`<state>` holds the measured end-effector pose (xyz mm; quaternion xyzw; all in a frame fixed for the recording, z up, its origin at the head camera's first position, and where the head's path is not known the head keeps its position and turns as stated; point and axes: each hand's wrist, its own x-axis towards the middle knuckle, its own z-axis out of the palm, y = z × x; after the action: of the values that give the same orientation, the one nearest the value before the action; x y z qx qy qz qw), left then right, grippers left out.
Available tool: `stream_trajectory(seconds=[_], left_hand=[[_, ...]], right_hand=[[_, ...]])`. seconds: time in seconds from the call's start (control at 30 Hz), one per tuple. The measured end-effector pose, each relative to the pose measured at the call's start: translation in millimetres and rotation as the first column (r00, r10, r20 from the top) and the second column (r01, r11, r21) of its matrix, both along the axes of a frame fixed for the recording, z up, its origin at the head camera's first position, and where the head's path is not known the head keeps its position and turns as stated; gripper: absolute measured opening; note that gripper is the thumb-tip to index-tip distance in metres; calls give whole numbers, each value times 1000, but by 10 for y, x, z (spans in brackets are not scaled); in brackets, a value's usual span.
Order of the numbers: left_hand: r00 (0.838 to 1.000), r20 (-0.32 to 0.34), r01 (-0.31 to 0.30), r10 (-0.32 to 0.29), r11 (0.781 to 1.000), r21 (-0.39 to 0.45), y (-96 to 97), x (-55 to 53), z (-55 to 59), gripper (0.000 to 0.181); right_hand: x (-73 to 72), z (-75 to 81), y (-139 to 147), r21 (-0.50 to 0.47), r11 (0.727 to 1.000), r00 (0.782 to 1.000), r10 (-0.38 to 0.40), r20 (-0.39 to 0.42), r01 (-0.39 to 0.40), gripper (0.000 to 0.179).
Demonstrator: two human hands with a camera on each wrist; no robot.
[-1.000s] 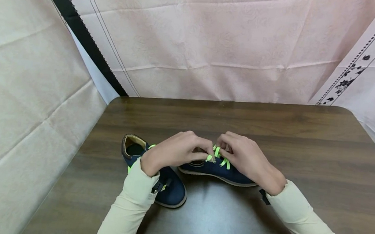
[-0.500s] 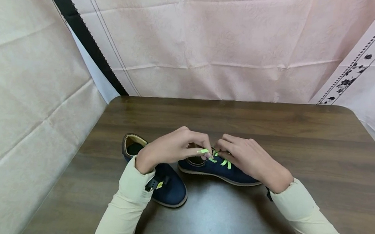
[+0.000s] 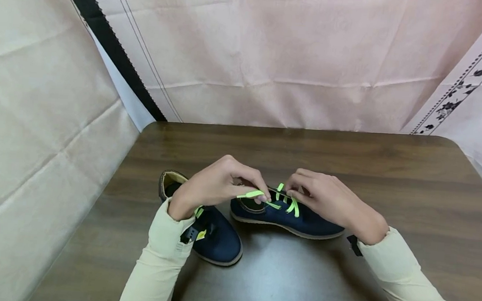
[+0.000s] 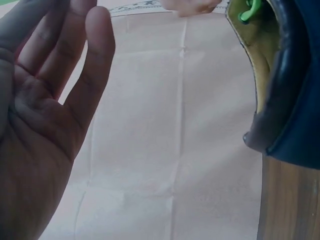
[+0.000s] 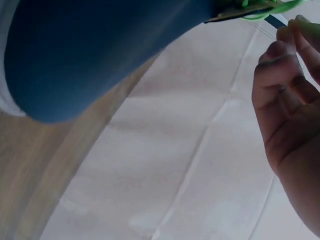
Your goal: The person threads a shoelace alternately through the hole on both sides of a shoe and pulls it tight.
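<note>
A navy shoe [image 3: 315, 226] with neon green laces lies on its sole, toe to the right, between my hands. My left hand [image 3: 221, 186] pinches a green shoelace [image 3: 251, 194] above the shoe's opening; the lace's flat end sticks out to the left past the thumb. At the upper eyelets, my right hand [image 3: 330, 197] has its fingers curled with thumb and fingertips together at the lacing. In the right wrist view these fingertips [image 5: 287, 37] meet close beside the green lace. The left wrist view shows the left palm [image 4: 40, 115] and the shoe's tan-lined heel opening [image 4: 260, 65].
A second navy shoe [image 3: 221, 243] lies under the left wrist, toe toward me, partly covered by the sleeve. Both shoes are on a brown wooden table [image 3: 298, 282]. Pale cloth [image 3: 299, 56] hangs behind the table's far edge.
My left hand has drawn left and slightly up, and a longer lace end now shows. My right hand has shifted a little right. The shoe has slid slightly right.
</note>
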<state>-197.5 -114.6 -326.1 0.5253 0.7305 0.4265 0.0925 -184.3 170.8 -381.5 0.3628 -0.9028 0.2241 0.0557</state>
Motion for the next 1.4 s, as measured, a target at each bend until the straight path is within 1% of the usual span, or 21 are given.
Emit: stream_trajectory(seconds=[0.2, 0.37, 0.43, 0.53, 0.57, 0.63, 0.67, 0.7, 0.77, 0.8, 0.83, 0.87, 0.9, 0.97, 1.03, 1.1, 1.13, 1.2, 1.27, 1.33, 1.4], left_hand=[[999, -11, 46, -45, 997, 67, -20, 14, 23, 13], [998, -56, 45, -40, 995, 87, -18, 26, 56, 14], [998, -52, 47, -43, 995, 86, -21, 30, 73, 14], [997, 0, 77, -77, 996, 43, -44, 49, 94, 12], [995, 36, 93, -93, 996, 7, -51, 60, 102, 12], [988, 119, 108, -94, 987, -116, -67, 79, 113, 14], [984, 164, 109, -77, 974, -199, -76, 88, 118, 16], [980, 191, 105, -50, 952, -288, -83, 91, 120, 18], [972, 235, 83, 28, 890, -449, -96, 92, 116, 23], [968, 241, 65, 70, 857, -511, -105, 87, 112, 25], [964, 245, 50, 105, 832, -552, -116, 81, 108, 27], [962, 240, 32, 132, 817, -576, -127, 72, 106, 27], [962, 227, 10, 153, 810, -586, -139, 59, 106, 26], [960, 209, -32, 187, 814, -581, -166, 32, 117, 23], [965, 157, -88, 209, 825, -558, -191, 8, 138, 21], [966, 82, -165, 246, 828, -536, -218, -17, 159, 20], [960, 50, -209, 276, 824, -527, -233, -23, 173, 21], [933, -15, -315, 360, 795, -519, -274, -34, 191, 24], [899, -66, -399, 432, 748, -530, -322, -38, 191, 27], [867, -84, -447, 490, 695, -563, -364, -25, 169, 31], [852, -95, -461, 515, 652, -603, -375, -8, 116, 36]], right_hand=[[3, 34, 30, 38, 999, 998, -29, 58, 27, 6], [3, 46, 67, 77, 995, 984, -75, 159, 63, 15], [5, 53, 62, 104, 993, 971, -82, 225, 59, 31], [18, 53, 26, 204, 978, 941, -111, 321, 45, 69], [21, 49, 8, 241, 970, 933, -120, 340, 37, 80], [27, 44, -25, 320, 947, 924, -150, 352, 32, 96], [26, 40, -40, 349, 936, 920, -163, 355, 31, 100], [22, 35, -51, 372, 928, 917, -176, 357, 34, 103], [14, 26, -66, 394, 918, 912, -192, 364, 36, 104], [14, 23, -65, 402, 915, 908, -199, 370, 37, 106], [12, 16, -63, 406, 913, 903, -205, 378, 37, 107], [12, 10, -60, 407, 912, 899, -208, 386, 36, 108], [11, 3, -55, 405, 913, 895, -210, 393, 36, 108], [11, -9, -46, 398, 917, 889, -211, 406, 36, 110], [13, -21, -35, 391, 920, 886, -212, 413, 38, 112], [13, -36, -24, 388, 921, 881, -217, 421, 42, 113], [15, -40, -19, 388, 921, 878, -220, 425, 42, 115], [13, -56, -12, 389, 920, 874, -225, 429, 46, 115], [3, -72, -18, 389, 920, 871, -230, 434, 50, 114], [-5, -84, -32, 381, 924, 868, -226, 441, 47, 113], [-16, -96, -53, 369, 928, 868, -215, 448, 39, 111]])
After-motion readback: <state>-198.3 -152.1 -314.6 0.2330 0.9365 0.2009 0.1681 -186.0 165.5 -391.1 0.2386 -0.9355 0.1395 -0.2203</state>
